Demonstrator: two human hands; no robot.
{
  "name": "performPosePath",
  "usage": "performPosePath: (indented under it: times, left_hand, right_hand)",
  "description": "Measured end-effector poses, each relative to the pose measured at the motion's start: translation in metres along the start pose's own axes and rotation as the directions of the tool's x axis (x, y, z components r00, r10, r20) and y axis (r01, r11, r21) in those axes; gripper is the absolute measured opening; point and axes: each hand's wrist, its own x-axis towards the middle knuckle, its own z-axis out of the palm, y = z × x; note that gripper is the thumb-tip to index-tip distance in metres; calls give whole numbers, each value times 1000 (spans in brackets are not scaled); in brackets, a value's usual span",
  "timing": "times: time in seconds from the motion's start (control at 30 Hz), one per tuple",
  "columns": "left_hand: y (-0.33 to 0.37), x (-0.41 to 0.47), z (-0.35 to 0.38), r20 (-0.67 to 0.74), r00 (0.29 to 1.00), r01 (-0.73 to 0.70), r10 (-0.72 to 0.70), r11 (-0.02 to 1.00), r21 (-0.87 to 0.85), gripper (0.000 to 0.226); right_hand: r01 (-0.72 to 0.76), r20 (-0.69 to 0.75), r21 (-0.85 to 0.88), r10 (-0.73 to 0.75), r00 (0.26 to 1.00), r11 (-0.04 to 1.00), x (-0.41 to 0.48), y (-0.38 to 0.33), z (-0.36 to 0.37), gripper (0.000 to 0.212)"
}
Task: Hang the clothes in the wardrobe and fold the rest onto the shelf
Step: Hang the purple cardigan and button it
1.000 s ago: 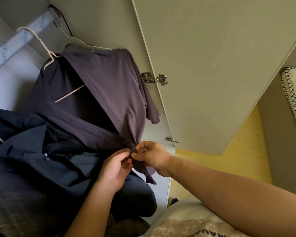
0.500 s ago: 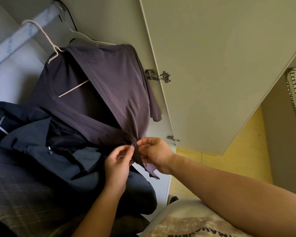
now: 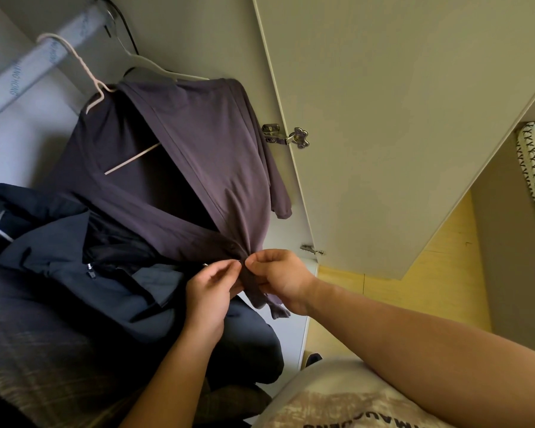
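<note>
Hardly anything has shifted: my left hand (image 3: 210,291) and right hand (image 3: 278,279) still pinch the shirt (image 3: 198,156) at its lower front edges, probably at a button. It hangs on a hanger (image 3: 84,72) from the rail (image 3: 28,72). The fabric looks light, soft and limp, so the stitched front edge is the best hold.

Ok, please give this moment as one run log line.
step: likely buttoning | shirt: on hanger | left hand: pinches shirt front | right hand: pinches shirt front
</note>
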Motion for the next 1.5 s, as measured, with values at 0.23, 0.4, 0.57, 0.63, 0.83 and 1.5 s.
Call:
performPosePath:
  times: [0.23,0.4,0.57,0.63,0.83,1.5]
  left_hand:
    - [6,-1,3,100,990,116,-100,978,-175,16]
    - [0,-2,7,53,998,53,-45,988,-143,14]
    - [1,2,5,33,995,102,-98,982,-160,16]
    - [0,5,3,19,994,105,-103,983,-151,16]
    - [-3,12,-2,-32,994,101,-105,989,-110,14]
    - [-4,11,-6,43,979,205,-202,974,-99,16]
  right_hand:
    - [-27,47,70,24,999,997,-2,-8,-6,20]
    - [-6,70,61,2,998,998,-1,-4,-4,12]
    - [15,25,13,-16,1000,1000,0,-7,-7,23]
    - [27,0,-44,-27,1000,999,2,-8,-9,30]
    - [17,81,-333,11,997,943,1,2,-5,26]
    - [157,-88,-495,-230,969,854,9,6,-5,16]
